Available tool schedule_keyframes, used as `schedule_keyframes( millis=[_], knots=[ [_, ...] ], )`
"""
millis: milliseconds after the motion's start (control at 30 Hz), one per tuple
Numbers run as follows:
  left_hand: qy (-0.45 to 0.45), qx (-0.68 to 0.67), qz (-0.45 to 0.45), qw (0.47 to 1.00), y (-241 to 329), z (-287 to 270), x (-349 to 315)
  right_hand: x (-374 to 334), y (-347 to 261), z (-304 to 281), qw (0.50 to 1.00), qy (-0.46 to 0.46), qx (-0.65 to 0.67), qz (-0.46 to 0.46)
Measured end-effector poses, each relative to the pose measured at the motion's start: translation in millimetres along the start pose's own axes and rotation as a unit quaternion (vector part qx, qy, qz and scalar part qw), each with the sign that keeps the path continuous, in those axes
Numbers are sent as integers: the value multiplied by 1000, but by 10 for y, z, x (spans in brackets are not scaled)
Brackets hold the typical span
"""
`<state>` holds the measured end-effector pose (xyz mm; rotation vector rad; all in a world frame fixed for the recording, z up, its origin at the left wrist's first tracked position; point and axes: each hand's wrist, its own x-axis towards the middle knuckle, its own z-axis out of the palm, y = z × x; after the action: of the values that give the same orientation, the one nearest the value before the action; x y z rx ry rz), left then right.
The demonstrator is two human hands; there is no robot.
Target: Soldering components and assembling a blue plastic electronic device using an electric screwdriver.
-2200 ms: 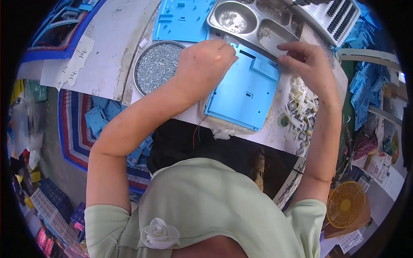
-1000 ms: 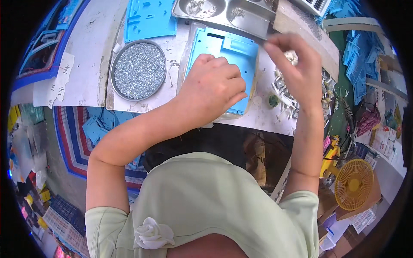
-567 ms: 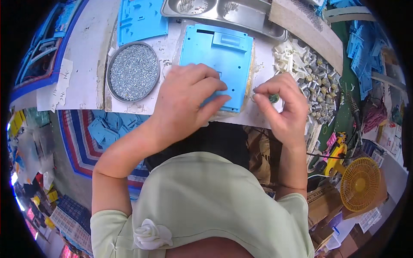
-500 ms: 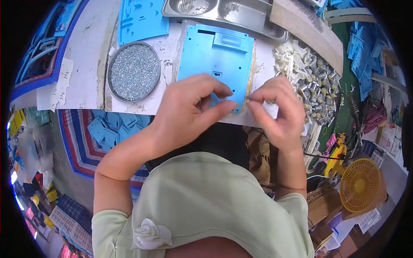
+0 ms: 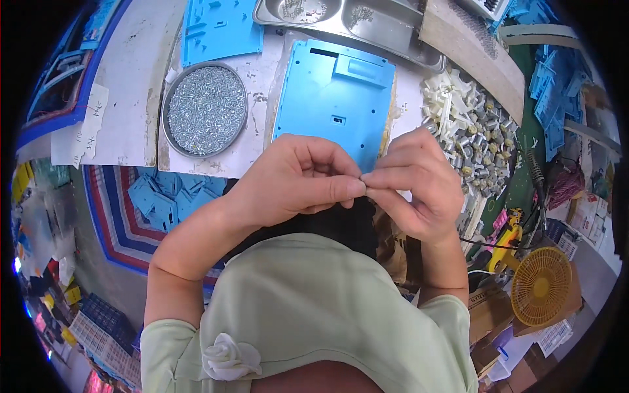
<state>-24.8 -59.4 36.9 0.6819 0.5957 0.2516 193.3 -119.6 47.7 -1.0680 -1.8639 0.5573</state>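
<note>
My left hand [image 5: 303, 175] and my right hand [image 5: 419, 185] meet fingertip to fingertip over the table's near edge. Thumb and forefinger of each are pinched together; whatever is between them is too small or hidden to make out. Just beyond my hands lies a flat light-blue plastic panel [image 5: 318, 95], with a raised rectangular part at its far right and a small slot near its middle. Its near edge is partly covered by my hands. To the left, a round metal dish [image 5: 245, 98] is full of small silvery screws [image 5: 204, 111].
Beyond the panel stands a divided steel tray [image 5: 386, 40]. White plastic pieces [image 5: 442, 105] and small metal motors [image 5: 485, 141] are heaped at the right. Another blue panel [image 5: 221, 33] lies far left. Below the table's left part, a striped bag [image 5: 121, 216] holds blue parts.
My hands, apart before, have come together at the fingertips. They have also drawn slightly nearer to me, uncovering more of the blue panel.
</note>
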Motion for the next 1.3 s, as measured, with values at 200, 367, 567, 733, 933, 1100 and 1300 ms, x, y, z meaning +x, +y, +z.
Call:
schedule_keyframes(
  millis=[200,367,567,733,933,1100,1300],
  knots=[
    [1,52,51,997,41,16,-4,63,26,-14,1000,-14,-14,-1],
    [27,124,114,985,55,1,-11,145,114,-39,999,-2,-49,4],
    [75,244,147,956,50,-105,-40,78,553,-3,983,35,-170,54],
    [93,212,152,961,39,-176,-138,24,605,67,976,24,-212,41],
    [127,291,247,915,-40,-195,-151,15,312,-4,925,-52,-376,5],
    [149,295,232,915,-85,-237,-178,198,462,-406,960,81,-258,79],
    [121,422,319,840,-9,-159,-29,1976,1361,-853,960,181,203,62]
  ],
)
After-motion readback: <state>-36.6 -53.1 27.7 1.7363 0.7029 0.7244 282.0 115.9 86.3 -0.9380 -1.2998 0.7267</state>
